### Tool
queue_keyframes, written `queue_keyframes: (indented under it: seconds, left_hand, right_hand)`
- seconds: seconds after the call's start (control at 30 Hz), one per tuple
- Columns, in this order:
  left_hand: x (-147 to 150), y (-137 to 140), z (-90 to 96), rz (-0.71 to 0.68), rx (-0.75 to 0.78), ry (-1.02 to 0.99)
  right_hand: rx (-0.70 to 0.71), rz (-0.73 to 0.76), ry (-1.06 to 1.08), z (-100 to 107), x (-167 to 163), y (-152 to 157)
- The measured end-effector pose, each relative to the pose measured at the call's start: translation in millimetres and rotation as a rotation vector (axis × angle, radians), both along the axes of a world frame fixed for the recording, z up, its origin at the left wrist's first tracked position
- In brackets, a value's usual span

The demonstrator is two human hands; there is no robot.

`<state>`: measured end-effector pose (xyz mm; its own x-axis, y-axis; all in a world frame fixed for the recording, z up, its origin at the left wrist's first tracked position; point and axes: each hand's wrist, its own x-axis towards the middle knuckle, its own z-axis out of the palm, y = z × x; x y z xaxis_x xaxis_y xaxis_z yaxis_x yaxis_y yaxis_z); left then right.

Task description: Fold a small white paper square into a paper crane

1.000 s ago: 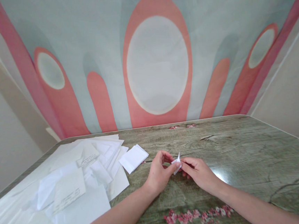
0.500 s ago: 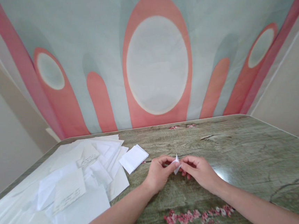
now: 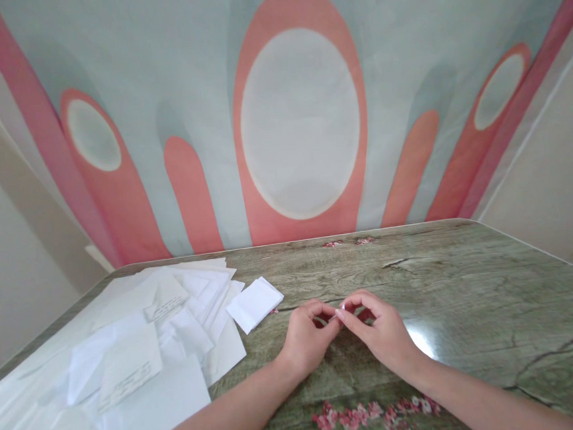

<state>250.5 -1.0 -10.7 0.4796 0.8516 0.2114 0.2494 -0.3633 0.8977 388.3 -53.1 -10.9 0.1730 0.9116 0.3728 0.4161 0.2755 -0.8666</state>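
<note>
My left hand (image 3: 307, 339) and my right hand (image 3: 381, 330) meet fingertip to fingertip over the middle of the wood-patterned table (image 3: 475, 305). Between the pinched fingers is a small folded white paper piece (image 3: 339, 309), almost wholly hidden; only a sliver shows. Both hands rest low on the table top. A small folded white sheet (image 3: 253, 303) lies just left of my left hand, apart from it.
A loose heap of white papers and envelopes (image 3: 129, 362) covers the table's left side. Pink flower prints (image 3: 374, 413) mark the table near its front edge. A wall hanging with pink ovals (image 3: 301, 120) stands behind the table's far edge.
My fingers have closed together over the small paper, which stood up between them earlier and now barely shows. Both hands have shifted slightly away from me.
</note>
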Motion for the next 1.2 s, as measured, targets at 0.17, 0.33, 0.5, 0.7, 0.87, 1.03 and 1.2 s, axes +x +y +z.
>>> queue_keyframes:
  seconds: [0.17,0.33,0.5,0.7,0.87,1.03,1.2]
  left_hand:
    - [-0.9,-0.2,1.5,-0.01,0.007,0.021]
    - [-1.1,0.9,-0.5,-0.023,0.015,0.021]
    - [-1.2,0.2,-0.7,-0.02,0.03,0.026]
    - [-1.4,-1.5,0.1,-0.004,0.072,0.055]
    - [-1.3,-2.2,1.9,0.0,0.068,0.07]
    - [-1.2,-2.0,2.9,-0.01,0.053,0.065]
    - [-1.3,-4.3,2.2,-0.009,0.115,0.078]
  right_hand:
    - [-0.038,0.025,0.025,0.1,2.0,0.0]
    - [-0.058,0.046,0.051,0.1,2.9,0.0]
    - [-0.068,0.069,0.067,-0.8,2.2,0.2]
    - [-0.054,0.07,0.043,1.7,2.9,-0.4]
    - [-0.049,0.065,0.037,2.5,6.1,0.5]
    - [-0.054,0.084,0.033,0.9,7.5,1.0]
    - [-0.061,0.059,0.072,0.5,4.1,-1.8]
